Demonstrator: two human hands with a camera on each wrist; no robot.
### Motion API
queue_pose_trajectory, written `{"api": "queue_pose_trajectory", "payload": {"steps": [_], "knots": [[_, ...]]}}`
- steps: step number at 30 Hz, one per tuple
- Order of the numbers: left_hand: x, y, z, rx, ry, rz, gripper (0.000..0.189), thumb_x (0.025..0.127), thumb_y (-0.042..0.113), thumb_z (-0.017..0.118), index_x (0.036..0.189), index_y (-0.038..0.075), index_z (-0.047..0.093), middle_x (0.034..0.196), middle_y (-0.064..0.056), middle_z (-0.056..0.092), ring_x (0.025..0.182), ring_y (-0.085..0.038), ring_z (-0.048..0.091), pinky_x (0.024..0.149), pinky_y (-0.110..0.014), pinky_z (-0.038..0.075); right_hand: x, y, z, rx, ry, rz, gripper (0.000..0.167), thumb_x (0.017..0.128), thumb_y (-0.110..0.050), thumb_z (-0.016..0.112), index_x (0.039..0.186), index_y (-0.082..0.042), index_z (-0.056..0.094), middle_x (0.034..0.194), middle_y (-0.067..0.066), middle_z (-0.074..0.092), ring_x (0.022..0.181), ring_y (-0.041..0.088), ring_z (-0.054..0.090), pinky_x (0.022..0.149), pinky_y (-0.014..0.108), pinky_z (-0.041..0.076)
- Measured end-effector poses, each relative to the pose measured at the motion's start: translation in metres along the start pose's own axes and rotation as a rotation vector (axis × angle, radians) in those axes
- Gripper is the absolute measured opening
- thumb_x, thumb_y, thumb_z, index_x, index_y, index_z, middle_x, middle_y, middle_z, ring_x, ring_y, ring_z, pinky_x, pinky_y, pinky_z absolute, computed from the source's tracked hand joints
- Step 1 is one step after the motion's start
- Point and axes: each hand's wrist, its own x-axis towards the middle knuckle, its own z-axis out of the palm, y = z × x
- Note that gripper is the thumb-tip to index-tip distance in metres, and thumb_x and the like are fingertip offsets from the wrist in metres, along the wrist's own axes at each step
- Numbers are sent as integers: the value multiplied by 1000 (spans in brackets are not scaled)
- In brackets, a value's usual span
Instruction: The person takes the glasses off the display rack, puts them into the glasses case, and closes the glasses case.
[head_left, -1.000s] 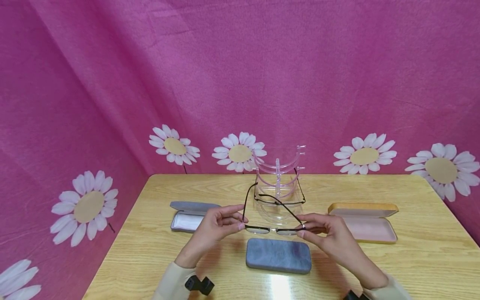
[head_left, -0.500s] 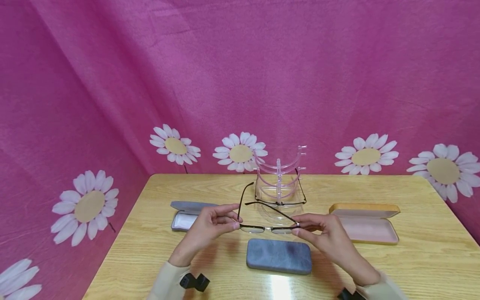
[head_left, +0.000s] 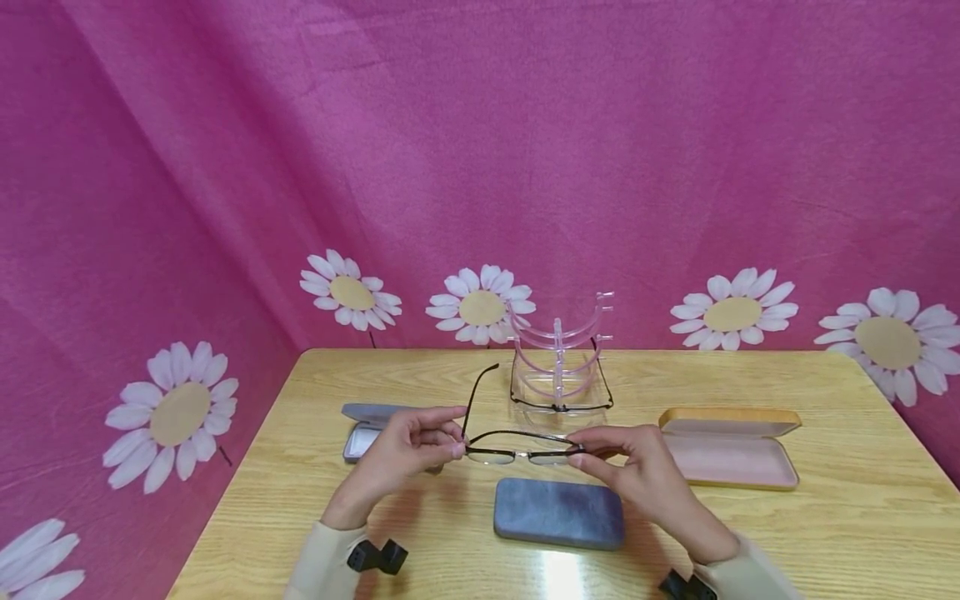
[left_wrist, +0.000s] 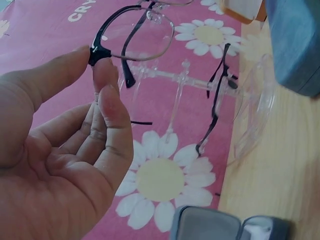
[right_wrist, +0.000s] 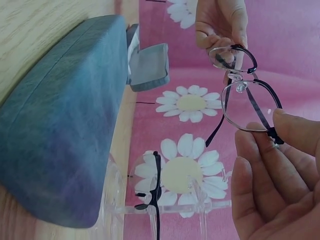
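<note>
Both hands hold a pair of black half-rim eyeglasses (head_left: pixel 517 454) in the air above the table. My left hand (head_left: pixel 408 450) pinches the left hinge corner between thumb and fingers; the left temple arm points away toward the stand. At the other hinge, my right hand (head_left: pixel 630 467) pinches the frame, and the right temple arm lies folded inward behind the lenses. Just below the glasses a closed blue-grey glasses case (head_left: pixel 558 512) lies on the table. Behind them stands a clear display stand (head_left: pixel 557 358) bearing a second pair of black-framed glasses (head_left: pixel 561 407) on a low tier.
An open grey case (head_left: pixel 363 442) sits at the left, partly hidden by the left hand. At the right lies an open yellow case (head_left: pixel 738 458) with a pink lining. The wooden table (head_left: pixel 847 533) ends at a pink flowered cloth (head_left: pixel 637 167).
Both hands have moved a little to the left with the glasses. The right temple arm has swung from sticking out to folded in behind the lenses; the left one stays out.
</note>
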Motion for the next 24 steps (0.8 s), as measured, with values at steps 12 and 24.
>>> {"api": "queue_pose_trajectory", "payload": {"steps": [12,24], "knots": [[-3,-2,-14,32,-28,33,49,91,12,69,137,2,54,107,-14,65,88,-7,67,72,-20,58,9,-3,10,-1,-31,14,12,82,-14,79,94,-13,78,88,3,78,72,0,69,56,22,54],[-9,0,-25,94,-11,25,43,91,17,69,130,1,60,109,-19,70,90,-9,67,78,-25,59,22,-2,20,59,-59,45,12,82,-15,78,94,-13,77,87,3,77,72,2,69,61,25,57]]}}
